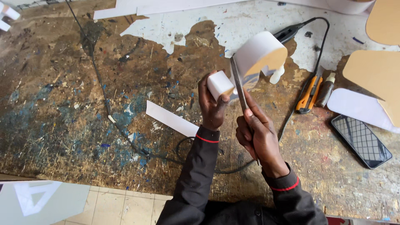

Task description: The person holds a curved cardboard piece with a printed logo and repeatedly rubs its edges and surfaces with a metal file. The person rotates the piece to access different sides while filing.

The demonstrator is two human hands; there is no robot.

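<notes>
The left hand [211,106] pinches one curled end of a white strip piece [250,58], thumb and fingers pressed on the small white fold, holding it up above the surface [62,104]. The strip bends away to the far right in a rounded loop with a tan inner face. The right hand [256,133] is closed around a thin metal blade or file [238,85], which stands almost upright and lies against the strip just right of the left thumb.

Left of the wrists a flat white strip [171,118] lies on the paint-stained surface, crossed nearby by a black cable [100,79]. Right of the hands sit an orange utility knife [307,93] and a small glue bottle [326,89], then a dark phone [361,141]. Tan cut-out boards [375,71] lie at the far right.
</notes>
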